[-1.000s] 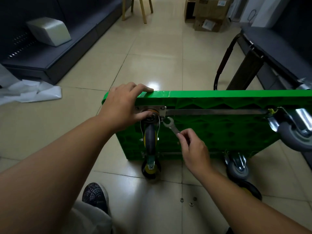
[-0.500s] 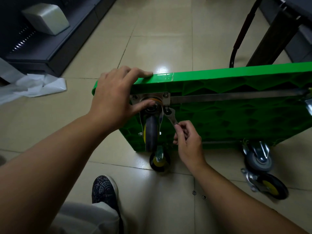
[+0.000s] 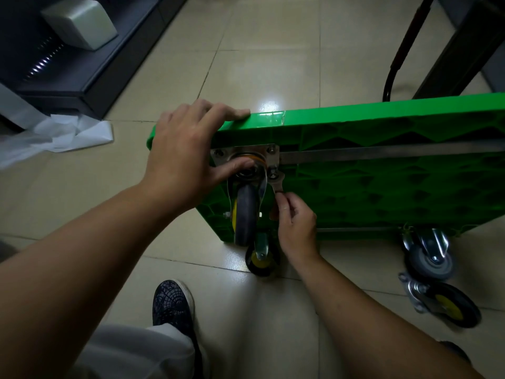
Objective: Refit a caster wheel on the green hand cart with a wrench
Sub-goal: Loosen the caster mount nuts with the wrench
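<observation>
The green plastic hand cart (image 3: 382,187) stands on its long edge on the beige tiled floor (image 3: 259,50), its ribbed underside facing the person. At the cart's upper left corner sits a square steel mounting plate (image 3: 269,154), and from it hangs the grey caster wheel with a yellow hub (image 3: 244,214), flat against the underside. The left hand (image 3: 185,157) clasps that corner: fingers lie over the cart's top edge and the thumb presses on the swivel under the plate. The right hand (image 3: 296,225), just below the plate, has its fingertips closed in a pinch on the shank of a small steel open-ended wrench (image 3: 277,183), whose head sits on the bolt at the plate's lower right corner. A flat steel bar (image 3: 382,153) runs right from the plate along the cart. Under the cart's lower left corner a black caster with a yellow hub (image 3: 262,259) touches the floor; at the lower right corner is a grey caster in a shiny fork (image 3: 429,258), and just below it a loose black caster with a yellow hub (image 3: 448,307) lies on the tiles. Behind the cart's right end rises a black tubular handle (image 3: 401,50). Left of the cart lie crumpled white sheeting (image 3: 68,132) and a dark low shelf base (image 3: 82,72) bearing a pale grey box (image 3: 80,23); bare tiles stretch beyond the top edge. A dark patterned shoe (image 3: 172,305) rests on the floor below the cart.
</observation>
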Available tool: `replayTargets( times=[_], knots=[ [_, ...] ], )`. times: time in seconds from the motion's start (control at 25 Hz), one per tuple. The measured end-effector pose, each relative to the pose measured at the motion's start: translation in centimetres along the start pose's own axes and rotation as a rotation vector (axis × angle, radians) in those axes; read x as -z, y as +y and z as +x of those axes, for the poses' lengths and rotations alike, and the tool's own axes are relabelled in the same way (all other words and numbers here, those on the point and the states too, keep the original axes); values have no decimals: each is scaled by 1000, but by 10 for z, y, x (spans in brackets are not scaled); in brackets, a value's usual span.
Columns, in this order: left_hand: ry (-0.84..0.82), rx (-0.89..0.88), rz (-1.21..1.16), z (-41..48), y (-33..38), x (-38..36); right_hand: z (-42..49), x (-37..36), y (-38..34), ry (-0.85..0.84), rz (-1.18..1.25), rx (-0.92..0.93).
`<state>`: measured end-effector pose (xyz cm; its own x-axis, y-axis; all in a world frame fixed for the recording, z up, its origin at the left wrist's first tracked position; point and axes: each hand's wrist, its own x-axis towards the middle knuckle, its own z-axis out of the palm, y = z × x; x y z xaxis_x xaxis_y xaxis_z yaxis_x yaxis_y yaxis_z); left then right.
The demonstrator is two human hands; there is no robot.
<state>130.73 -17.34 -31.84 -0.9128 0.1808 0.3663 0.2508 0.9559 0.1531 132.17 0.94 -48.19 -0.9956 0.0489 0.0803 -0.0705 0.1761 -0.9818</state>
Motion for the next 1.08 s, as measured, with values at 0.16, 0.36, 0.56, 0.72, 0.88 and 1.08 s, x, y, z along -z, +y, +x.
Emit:
replayTargets(
  times=[0.16,0.36,0.56,0.72,0.88,1.08],
  knots=[
    [12,2,1,1,0,-1,7,11,3,-129,-105,31],
    [16,-8,4,-1,0,-1,7,9,-6,-226,-235,-29],
    [16,-19,-14,0,-1,0,5,5,-18,-202,-349,-94],
    [20,-21,-19,0,-1,2,6,6,-20,-186,-396,-77],
    [22,-33,-10,0,1,0,9,11,-20,-178,-472,-54],
    [26,-30,0,2,7,-5,13,23,-22,-175,-564,-28]
  ],
)
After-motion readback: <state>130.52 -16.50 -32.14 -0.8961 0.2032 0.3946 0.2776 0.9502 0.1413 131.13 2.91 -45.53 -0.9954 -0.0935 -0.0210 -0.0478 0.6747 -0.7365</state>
